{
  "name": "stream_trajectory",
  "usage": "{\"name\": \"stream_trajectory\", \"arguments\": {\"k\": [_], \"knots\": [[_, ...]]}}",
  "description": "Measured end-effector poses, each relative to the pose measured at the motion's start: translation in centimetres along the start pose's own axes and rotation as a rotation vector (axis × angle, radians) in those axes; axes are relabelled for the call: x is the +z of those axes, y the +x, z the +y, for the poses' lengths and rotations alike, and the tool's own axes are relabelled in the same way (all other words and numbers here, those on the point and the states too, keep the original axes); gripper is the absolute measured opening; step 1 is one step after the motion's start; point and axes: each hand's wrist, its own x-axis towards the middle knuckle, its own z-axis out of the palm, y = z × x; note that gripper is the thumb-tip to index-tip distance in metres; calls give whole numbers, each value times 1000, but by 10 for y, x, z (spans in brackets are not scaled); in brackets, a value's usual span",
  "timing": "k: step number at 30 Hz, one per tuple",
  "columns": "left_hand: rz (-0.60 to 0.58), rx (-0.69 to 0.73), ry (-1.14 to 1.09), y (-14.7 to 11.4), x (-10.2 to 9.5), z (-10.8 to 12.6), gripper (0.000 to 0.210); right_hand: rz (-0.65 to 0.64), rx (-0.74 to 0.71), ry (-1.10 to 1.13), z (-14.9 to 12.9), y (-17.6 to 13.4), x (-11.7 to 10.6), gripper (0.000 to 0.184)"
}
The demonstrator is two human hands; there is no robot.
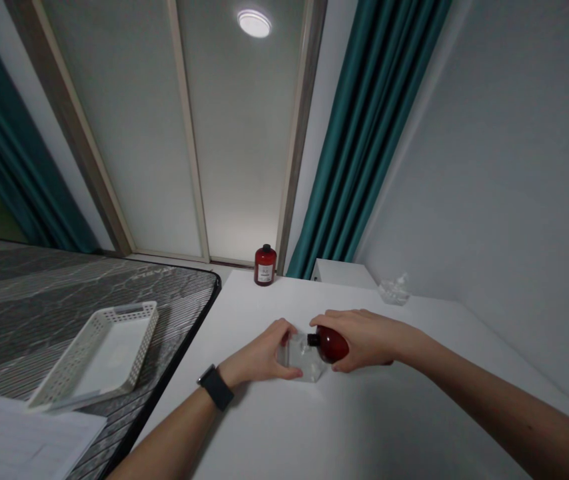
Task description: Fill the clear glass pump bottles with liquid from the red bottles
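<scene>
Dark-red bottle (334, 345) lies tipped in right hand (359, 340), black end (313, 340) pointing left at clear container (305, 363). Left hand (269, 357) holds container on white table (269, 433). Second red bottle (265, 265) upright, far edge.

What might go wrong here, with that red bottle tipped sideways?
The tilted red bottle might slip from the right hand. Its black cap points toward the clear plastic packaging in the left hand; if it's loose, which I can't tell, the contents might leak there. The other red bottle stands near the far edge of the white table, so a bump might topple it.
</scene>
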Motion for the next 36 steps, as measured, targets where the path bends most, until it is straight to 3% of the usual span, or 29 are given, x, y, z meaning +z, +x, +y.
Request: {"name": "stream_trajectory", "arguments": {"k": [36], "knots": [[-9,-10,-8,0,-1,0,54,-3,7,-14,-2,1,-2,66]]}}
